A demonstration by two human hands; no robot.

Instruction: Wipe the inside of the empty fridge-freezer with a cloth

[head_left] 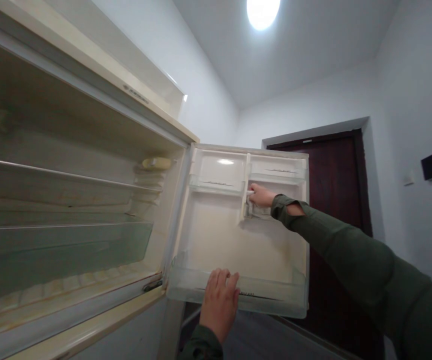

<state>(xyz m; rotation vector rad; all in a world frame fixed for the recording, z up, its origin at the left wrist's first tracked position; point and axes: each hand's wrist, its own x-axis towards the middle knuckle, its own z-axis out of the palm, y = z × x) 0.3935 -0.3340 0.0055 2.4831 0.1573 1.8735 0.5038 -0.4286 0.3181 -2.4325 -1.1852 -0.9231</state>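
An open fridge door (216,235) with clear plastic shelves stands before me. My right hand (261,195) reaches to the small compartment below its upper right shelf (276,172). The fingers are closed in a pinch on a small white thing (251,192), mostly hidden by the hand, at the upright divider (245,205). Its kind I cannot make out. Lower down, my left hand (220,300) has its fingers hooked over the front rim of the wide bottom door shelf (276,295), holding it.
To the left is the fridge interior (69,130), with a glass shelf (66,175), a greenish clear drawer (69,250) and yellowish stains. Behind the fridge door is a dark red room door (336,200). A round lamp (263,12) shines on the ceiling.
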